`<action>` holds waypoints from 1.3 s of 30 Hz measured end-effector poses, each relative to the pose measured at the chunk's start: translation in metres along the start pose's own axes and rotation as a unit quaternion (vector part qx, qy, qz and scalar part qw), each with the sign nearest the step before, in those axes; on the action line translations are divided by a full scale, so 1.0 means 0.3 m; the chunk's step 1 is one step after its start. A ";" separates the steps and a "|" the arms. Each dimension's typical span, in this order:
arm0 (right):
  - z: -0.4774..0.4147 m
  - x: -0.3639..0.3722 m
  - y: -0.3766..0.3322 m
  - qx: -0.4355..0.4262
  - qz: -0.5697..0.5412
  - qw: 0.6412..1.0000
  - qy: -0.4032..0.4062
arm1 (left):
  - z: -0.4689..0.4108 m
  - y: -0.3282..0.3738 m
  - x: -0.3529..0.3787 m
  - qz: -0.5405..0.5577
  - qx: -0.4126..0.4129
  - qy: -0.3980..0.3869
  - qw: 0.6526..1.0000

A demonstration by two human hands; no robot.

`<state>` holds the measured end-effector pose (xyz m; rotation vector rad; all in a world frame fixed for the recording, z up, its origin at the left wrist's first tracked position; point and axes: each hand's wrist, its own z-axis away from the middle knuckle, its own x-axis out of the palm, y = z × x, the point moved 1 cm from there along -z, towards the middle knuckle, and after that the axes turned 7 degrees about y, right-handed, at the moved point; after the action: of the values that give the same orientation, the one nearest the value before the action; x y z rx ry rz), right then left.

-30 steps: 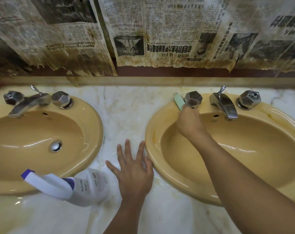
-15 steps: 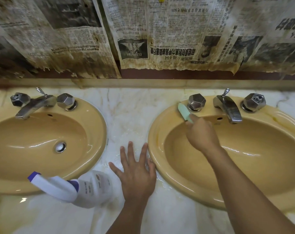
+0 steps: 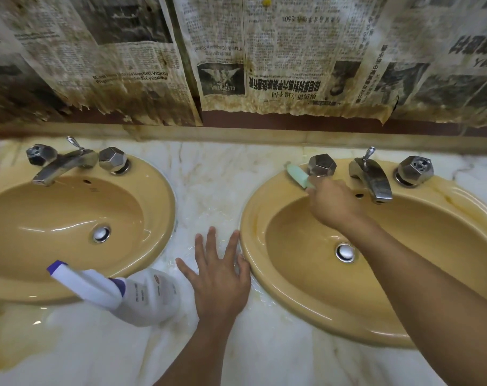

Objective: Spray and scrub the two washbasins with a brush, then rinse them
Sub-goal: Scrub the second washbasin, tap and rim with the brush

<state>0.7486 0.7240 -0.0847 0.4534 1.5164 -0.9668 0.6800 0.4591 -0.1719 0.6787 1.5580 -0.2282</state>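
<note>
Two mustard-yellow washbasins are set in a wet marble counter, the left washbasin (image 3: 158,190) and the right washbasin (image 3: 253,263). My right hand (image 3: 334,204) grips a pale green brush (image 3: 298,175) whose head lies on the back left rim of the right washbasin, beside the left tap knob (image 3: 321,165). My left hand (image 3: 218,277) rests flat with spread fingers on the counter between the basins, its fingertips touching the right washbasin's rim. A white spray bottle (image 3: 142,296) with a purple-tipped nozzle lies on its side just left of that hand, its nozzle over the left washbasin's front rim.
Each basin has a chrome spout (image 3: 373,179) with faceted knobs either side and a metal drain (image 3: 345,252). Stained, torn newspaper (image 3: 264,65) covers the wall behind. Water films the counter (image 3: 208,190) between the basins.
My right hand with the brush has shifted along the back left rim of the right washbasin, scrubbing near the knob. The right washbasin's drain is now visible. My left hand and the bottle stay put.
</note>
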 end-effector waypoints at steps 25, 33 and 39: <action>0.051 -0.016 -0.012 -0.203 0.070 0.975 -0.060 | 0.315 -0.120 -0.092 0.010 0.104 -0.047 0.993; 0.157 0.011 -0.011 -0.323 -0.025 0.931 -0.169 | 0.379 -0.116 -0.129 -0.021 0.088 -0.040 0.995; 0.087 -0.015 0.010 -0.295 -0.003 0.947 -0.131 | 0.374 -0.117 -0.127 -0.025 0.079 -0.049 0.995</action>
<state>0.7680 0.7064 -0.0797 -0.1072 1.4741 -0.5091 0.7538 0.3609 -0.1581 0.7410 1.4753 -0.4197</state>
